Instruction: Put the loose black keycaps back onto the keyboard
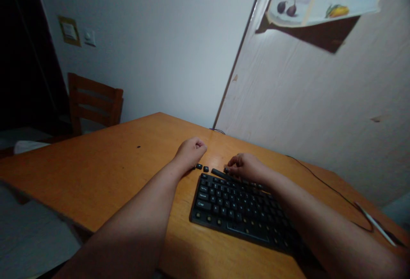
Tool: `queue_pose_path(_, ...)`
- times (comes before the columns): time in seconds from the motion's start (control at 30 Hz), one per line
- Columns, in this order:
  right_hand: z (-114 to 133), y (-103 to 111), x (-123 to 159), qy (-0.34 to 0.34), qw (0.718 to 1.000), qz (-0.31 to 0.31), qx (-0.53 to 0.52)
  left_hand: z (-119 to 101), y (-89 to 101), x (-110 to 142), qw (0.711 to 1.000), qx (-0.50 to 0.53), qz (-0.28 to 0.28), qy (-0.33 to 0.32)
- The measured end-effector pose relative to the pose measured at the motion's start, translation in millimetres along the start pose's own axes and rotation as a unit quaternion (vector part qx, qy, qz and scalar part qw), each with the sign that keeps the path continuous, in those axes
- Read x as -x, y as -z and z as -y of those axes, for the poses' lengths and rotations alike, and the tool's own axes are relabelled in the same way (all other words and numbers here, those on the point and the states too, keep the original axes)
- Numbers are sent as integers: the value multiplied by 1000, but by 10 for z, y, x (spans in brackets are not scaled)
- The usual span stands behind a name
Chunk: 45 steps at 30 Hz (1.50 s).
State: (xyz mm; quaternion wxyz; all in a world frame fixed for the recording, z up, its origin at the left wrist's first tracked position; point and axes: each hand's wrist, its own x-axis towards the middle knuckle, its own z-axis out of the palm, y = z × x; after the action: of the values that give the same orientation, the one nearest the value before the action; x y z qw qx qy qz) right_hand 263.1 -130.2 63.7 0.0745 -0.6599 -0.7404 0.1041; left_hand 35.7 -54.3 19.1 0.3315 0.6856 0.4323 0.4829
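Observation:
A black keyboard [237,202] lies on the wooden table, its bottom row showing bare switch mounts where keycaps are off. Behind its top edge sit loose black keycaps [206,169] and a long spacebar keycap [220,173]. My left hand [191,153] rests as a loose fist on the table beside the small keycaps, with nothing visible in it. Above the keyboard's back edge, my right hand [246,166] has its thumb and fingertips closed at a small black keycap [226,170]. My right forearm hides the keyboard's right part.
The wooden table [128,176] meets the wall at the back. A small dark piece [139,146] lies on its left side. A black cable [320,176] runs along the right, near a white stick-like object [376,223]. A wooden chair [96,102] stands at the far left.

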Motion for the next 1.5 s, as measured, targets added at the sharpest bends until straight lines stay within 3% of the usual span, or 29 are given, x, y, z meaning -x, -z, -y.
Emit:
queue_pose_path(0.23,-2,-37,-137,-19,999,35,9,17,-23,-3,1000,0,8,2)
queue_pose_path(0.53,10,-30,-145,-6,999,25,20,-43,-3,15,1000,-9,8,2)
queue_pose_path(0.67,48,95,98,18,1000,-7,19,-90,14,28,1000,-7,6,3)
queue_pose_path(0.83,166,233,740,111,993,-28,12,-104,9,35,1000,7,10,1)
queue_pose_path(1.03,299,113,1384,113,993,-2,29,-68,-15,18,1000,-2,6,-8)
queue_pose_path(1.2,310,-49,1524,107,992,-14,61,-49,-9,13,1000,-10,7,-13)
queue_pose_path(1.5,359,-131,1554,124,984,-51,115,-42,1,20,1000,-21,18,-9)
